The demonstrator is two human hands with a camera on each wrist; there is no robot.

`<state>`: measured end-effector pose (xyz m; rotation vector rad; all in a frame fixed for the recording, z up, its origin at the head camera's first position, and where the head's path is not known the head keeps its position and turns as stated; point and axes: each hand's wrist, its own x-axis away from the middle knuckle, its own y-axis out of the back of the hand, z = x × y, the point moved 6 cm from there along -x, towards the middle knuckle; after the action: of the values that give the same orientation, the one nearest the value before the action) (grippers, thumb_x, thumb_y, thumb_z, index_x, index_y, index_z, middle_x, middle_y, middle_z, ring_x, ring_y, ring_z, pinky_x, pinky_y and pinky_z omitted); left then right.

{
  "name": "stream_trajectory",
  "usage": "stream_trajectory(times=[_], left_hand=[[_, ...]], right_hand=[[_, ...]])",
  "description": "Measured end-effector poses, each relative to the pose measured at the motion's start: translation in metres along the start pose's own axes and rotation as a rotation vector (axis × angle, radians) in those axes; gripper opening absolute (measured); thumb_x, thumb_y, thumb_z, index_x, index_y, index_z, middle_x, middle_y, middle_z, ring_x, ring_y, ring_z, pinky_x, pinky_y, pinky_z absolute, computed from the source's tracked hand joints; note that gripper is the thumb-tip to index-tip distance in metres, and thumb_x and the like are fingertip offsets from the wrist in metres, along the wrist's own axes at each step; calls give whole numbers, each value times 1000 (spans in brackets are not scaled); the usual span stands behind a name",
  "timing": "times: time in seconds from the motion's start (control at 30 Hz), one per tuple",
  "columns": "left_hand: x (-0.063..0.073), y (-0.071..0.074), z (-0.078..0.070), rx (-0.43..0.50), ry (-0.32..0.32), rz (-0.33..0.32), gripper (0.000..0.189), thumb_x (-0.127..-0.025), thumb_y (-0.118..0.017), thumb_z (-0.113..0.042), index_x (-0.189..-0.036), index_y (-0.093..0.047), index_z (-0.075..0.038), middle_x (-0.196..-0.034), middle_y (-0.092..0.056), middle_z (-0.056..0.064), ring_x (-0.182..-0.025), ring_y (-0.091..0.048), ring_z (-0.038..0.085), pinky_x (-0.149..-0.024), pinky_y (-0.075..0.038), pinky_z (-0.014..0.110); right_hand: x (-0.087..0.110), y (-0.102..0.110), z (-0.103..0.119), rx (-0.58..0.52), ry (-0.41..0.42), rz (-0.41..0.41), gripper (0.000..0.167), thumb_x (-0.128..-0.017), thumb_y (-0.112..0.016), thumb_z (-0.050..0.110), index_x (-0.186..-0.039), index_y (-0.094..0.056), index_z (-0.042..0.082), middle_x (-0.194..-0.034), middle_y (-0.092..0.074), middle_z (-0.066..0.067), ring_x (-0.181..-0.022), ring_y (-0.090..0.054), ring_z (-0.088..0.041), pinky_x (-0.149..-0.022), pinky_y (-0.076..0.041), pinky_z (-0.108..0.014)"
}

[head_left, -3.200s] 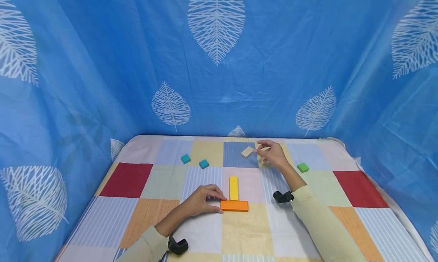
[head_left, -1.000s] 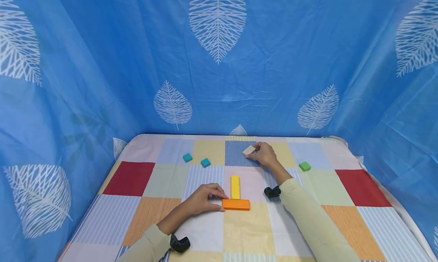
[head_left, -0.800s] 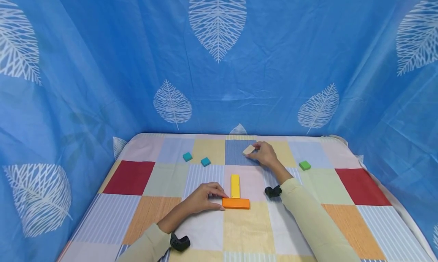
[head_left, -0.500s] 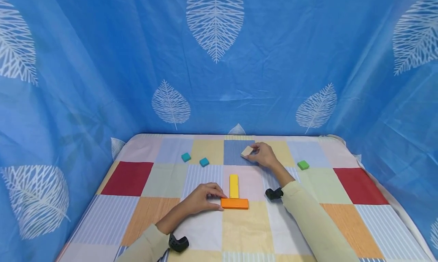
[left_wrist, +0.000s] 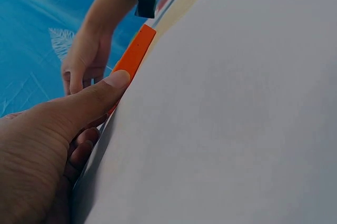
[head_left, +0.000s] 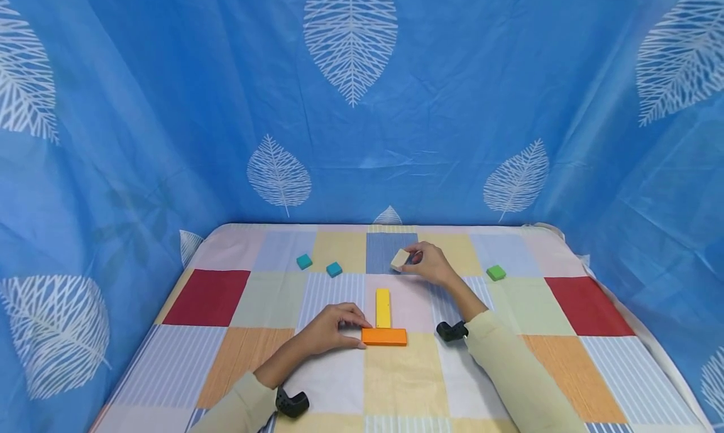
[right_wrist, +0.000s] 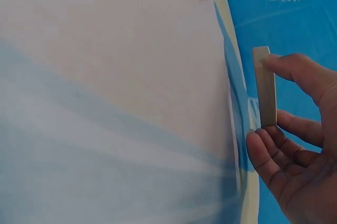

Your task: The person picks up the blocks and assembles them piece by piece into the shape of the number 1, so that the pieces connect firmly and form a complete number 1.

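Observation:
An orange rectangular block (head_left: 384, 337) lies crosswise on the table, meeting the near end of a yellow block (head_left: 383, 307) in a T shape. My left hand (head_left: 334, 328) holds the orange block's left end between thumb and fingers; its thumb (left_wrist: 120, 79) lies along the near side in the left wrist view. Farther back, my right hand (head_left: 432, 263) pinches a pale, bare-wood block (head_left: 399, 259) by opposite edges. In the right wrist view this wooden block (right_wrist: 267, 95) sits between thumb and fingertips, edge-on to the camera.
Two small teal blocks (head_left: 304, 261) (head_left: 334, 269) lie at the back left, and a green block (head_left: 496, 273) at the back right. A patchwork cloth (head_left: 401, 389) covers the table. Blue leaf-patterned curtains (head_left: 226, 106) enclose its back and sides.
My right hand has closed its fingers and thumb on the wooden block, then moved it slightly nearer and left, turning it a little. My left hand stays at the orange block.

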<state>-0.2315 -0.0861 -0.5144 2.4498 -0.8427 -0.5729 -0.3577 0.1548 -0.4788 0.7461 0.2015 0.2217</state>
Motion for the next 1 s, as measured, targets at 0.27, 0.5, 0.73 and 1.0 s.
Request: stream_trajectory(times=[0.27, 0.5, 0.73, 1.0], left_hand=[[0, 0, 0, 11, -16, -14, 30, -81, -88, -23, -109, -80, -20, -104, -69, -10, -100, -62, 10, -93, -51, 30], [0, 2, -1, 7, -8, -6, 31, -81, -88, -23, -111, -80, -18, -104, -69, -11, -101, -62, 9, -94, -50, 30], [0, 3, -2, -2, 6, -2, 32, -80, -88, -21, -111, -80, -18, -104, -69, -12, -101, -62, 8, -95, -50, 30], [0, 2, -3, -2, -35, -10, 30, -81, -88, -20, -110, -79, -17, -105, -70, -9, -101, -62, 8, -93, -51, 29]], right_hand=[[6, -11, 9, -36, 47, 49, 52, -81, -86, 22, -126, -69, 2, -103, -66, -10, -89, -62, -22, -75, -52, -38], [11, -17, 16, -57, 60, 92, 50, -80, -86, 20, -124, -69, 3, -98, -66, -8, -86, -60, -20, -73, -50, -35], [13, -21, 17, -73, 81, 136, 49, -80, -84, 17, -123, -68, -2, -97, -67, -12, -85, -61, -21, -71, -51, -33], [13, -25, 14, -47, 106, 132, 50, -81, -85, 16, -125, -69, -1, -104, -65, -12, -87, -61, -20, -74, -51, -35]])
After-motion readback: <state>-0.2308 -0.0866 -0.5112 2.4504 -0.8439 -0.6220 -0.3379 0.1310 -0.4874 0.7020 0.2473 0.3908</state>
